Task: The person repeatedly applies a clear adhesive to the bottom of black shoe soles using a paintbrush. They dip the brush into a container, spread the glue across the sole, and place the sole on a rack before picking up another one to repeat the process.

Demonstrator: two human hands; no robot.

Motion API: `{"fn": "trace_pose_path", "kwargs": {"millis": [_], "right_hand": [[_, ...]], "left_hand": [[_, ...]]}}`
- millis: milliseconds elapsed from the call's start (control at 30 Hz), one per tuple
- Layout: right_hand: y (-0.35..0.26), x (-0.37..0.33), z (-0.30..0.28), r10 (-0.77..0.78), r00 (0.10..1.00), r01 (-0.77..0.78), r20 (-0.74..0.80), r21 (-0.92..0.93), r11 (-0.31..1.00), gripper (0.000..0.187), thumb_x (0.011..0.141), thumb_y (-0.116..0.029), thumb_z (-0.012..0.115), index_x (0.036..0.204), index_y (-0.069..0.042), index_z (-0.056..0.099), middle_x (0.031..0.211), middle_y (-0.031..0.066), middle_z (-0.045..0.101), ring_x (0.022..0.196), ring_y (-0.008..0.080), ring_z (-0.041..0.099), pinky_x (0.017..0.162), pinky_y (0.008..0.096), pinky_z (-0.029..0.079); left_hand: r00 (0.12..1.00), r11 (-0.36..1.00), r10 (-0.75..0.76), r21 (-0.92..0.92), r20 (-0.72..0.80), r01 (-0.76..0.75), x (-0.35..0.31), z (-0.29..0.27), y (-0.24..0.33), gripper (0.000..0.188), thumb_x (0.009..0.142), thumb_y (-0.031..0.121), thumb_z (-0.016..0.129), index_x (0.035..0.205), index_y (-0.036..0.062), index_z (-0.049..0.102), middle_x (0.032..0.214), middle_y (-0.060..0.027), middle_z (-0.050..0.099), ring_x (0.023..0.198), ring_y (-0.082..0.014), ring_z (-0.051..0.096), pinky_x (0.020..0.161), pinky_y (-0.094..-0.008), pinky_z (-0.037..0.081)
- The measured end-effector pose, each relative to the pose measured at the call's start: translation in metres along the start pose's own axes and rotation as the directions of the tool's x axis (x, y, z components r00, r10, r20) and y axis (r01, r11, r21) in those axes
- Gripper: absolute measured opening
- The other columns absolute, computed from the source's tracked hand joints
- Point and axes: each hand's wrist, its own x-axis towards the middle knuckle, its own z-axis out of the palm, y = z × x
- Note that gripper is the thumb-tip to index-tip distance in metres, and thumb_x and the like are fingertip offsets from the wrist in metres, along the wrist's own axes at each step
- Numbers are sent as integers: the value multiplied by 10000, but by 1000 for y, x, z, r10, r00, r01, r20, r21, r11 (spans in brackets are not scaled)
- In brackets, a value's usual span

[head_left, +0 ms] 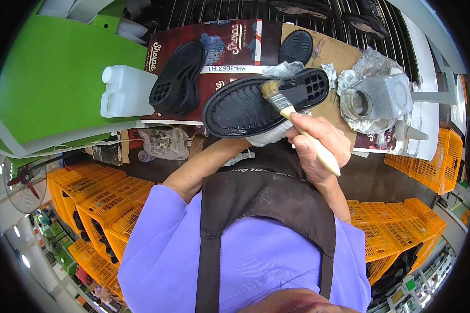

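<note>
Brush [285, 109] in right hand [324, 140], clamped by the handle, bristles over the black shoe sole [232, 107] at upper centre of the frame. Grips that sole with white-covered left hand [270, 136], partly hidden beneath. White jug [128, 91] at upper left; clear container [387, 96] at upper right.

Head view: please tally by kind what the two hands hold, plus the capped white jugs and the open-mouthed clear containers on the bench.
Brush, in the right hand: 1
Black sole, in the left hand: 1
Capped white jug: 1
Open-mouthed clear container: 1
Total: 4
</note>
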Motion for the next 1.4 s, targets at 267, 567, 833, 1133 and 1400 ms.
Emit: {"fn": "trace_pose_path", "kwargs": {"millis": [267, 567, 833, 1133, 1400], "right_hand": [[-4, 8, 12, -17, 996, 11, 89, 71, 997, 233, 711, -117, 724, 854, 46, 638, 703, 128, 640, 554, 192, 614, 494, 258, 478], [0, 33, 4, -99, 958, 85, 270, 64, 994, 130, 721, -51, 670, 825, 23, 644, 696, 97, 642, 570, 188, 618, 516, 263, 484], [14, 62, -23, 101, 854, -138, 511, 35, 990, 95, 765, -73, 660, 836, -10, 664, 749, 98, 663, 660, 167, 642, 594, 254, 500], [38, 68, -32, 453, 754, -517, 475, 4, 856, 192, 838, -199, 617, 866, -19, 677, 655, 33, 622, 562, 68, 577, 479, 193, 462], [41, 51, -23, 510, 776, -574, 370, 83, 815, 211, 852, -214, 608, 875, -15, 674, 661, 30, 617, 573, 58, 571, 485, 180, 454]], "left_hand": [[990, 970, -62, -227, 124, 89, -10, 9, -13, 448, 762, 178, 671, 1125, 43, 446, 1084, -87, 502, 1005, -201, 493, 866, -332, 386], [966, 933, -77, -322, 248, 157, -18, 13, 3, 291, 759, 161, 662, 996, 60, 526, 946, -71, 552, 887, -169, 538, 762, -312, 442], [914, 968, 52, -246, 402, 52, -10, 6, 16, 294, 735, 176, 685, 960, 32, 563, 905, -81, 582, 813, -190, 563, 710, -305, 478], [675, 932, -106, -163, 731, 323, -15, -27, -16, 405, 790, 133, 661, 1145, -2, 519, 1087, -83, 583, 1007, -167, 545, 884, -327, 440], [834, 391, -174, -740, 524, 547, -29, -36, -18, 485, 934, 319, 432, 1282, -16, 388, 1165, -164, 539, 1040, -235, 565, 916, -345, 440]]}}
